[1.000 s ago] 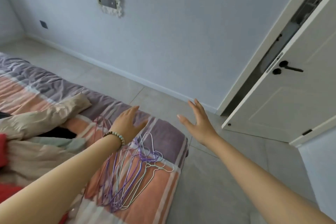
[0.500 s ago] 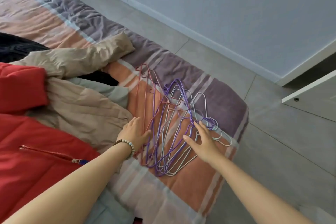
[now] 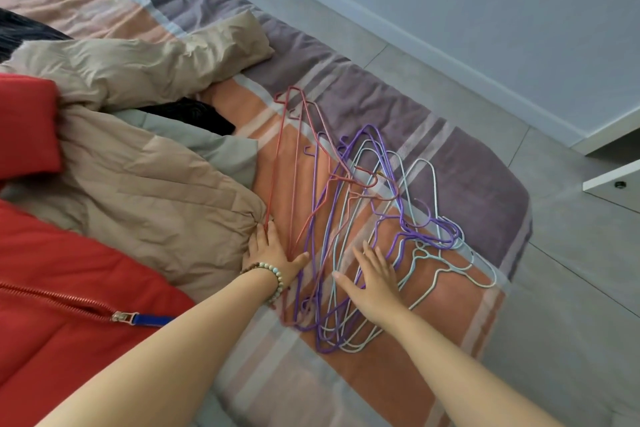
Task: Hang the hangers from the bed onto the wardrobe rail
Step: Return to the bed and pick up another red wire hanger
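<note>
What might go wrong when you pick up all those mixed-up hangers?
The hangers lie in an overlapping heap with hooks crossing, so lifting one may drag others along or drop them. The red ones by the left hand lie against the beige jacket; a hook might snag its fabric. Some lie near the bed edge and could slip to the floor.

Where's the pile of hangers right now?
Head view, centre: the hangers lie on the striped bedspread near its corner, right of the tan jacket, the left hand at their edge, the right hand on them.
</note>
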